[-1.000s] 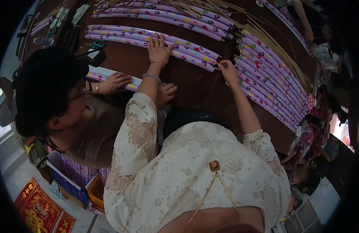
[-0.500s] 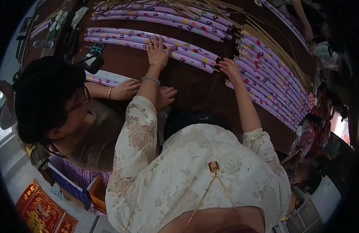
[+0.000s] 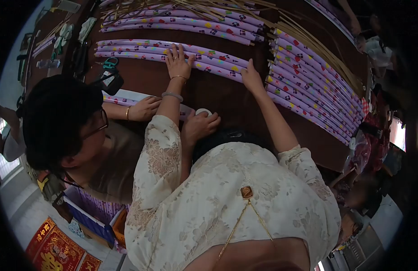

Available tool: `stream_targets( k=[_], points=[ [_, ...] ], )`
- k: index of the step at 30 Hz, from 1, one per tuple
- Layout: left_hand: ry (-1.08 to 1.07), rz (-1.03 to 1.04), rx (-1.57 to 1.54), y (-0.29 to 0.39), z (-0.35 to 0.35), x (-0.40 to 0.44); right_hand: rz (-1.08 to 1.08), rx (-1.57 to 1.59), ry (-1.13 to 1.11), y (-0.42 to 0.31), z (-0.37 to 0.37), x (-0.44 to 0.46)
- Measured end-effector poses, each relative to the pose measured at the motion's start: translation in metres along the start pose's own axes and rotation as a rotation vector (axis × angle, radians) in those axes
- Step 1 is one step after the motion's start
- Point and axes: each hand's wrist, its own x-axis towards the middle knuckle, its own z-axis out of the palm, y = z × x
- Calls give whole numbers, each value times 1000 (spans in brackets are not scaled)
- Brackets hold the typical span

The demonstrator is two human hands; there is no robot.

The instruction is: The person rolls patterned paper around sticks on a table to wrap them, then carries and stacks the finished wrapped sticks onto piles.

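A small group of purple patterned tubes (image 3: 141, 50) lies side by side across the brown table, with thin stick ends showing on similar ones. My left hand (image 3: 179, 64) rests flat on their middle, fingers spread, a ring on one finger. At their right ends is my right hand (image 3: 252, 79), its fingers curled in against the tubes; the fingertips are partly hidden. Just right of it, a stack of more purple tubes (image 3: 308, 86) lies at a slant.
Another row of tubes (image 3: 182, 22) lies farther back under loose brown strips (image 3: 245, 7). Left of me a co-worker's hand (image 3: 201, 124) is on a white round object (image 3: 203, 111). Teal-handled scissors (image 3: 110, 63) and a black item (image 3: 112, 82) lie on the left.
My right hand has moved left onto the tube ends, its fingers now curled. My left hand stays flat on the tubes. The co-worker's nearer hand has shifted right, with a white round object beneath it.
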Motion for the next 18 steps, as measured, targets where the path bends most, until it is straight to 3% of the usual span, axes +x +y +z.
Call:
stream_targets(
  k=[1,3,5,7,8,10,14,18],
  points=[
    [-2,4,-4,-2,1,0,-103,-199,43,0,5,-2],
    [-114,-63,-100,16,-29,-3,-136,-185,78,-7,8,-16],
    [-129,-62,-109,20,-36,-3,-253,277,93,-10,5,-29],
    [-141,-67,-117,17,-32,-1,-331,186,426,15,9,-20],
    [-112,-52,-84,13,-23,0,-232,156,420,27,4,-17],
    [-88,-34,-51,9,-19,0,216,687,96,32,-17,-14],
    [-118,-40,-34,11,-21,-1,416,872,-213,47,-38,-4],
    [-144,-53,-29,12,-23,0,352,902,-365,48,-41,6]
  ],
)
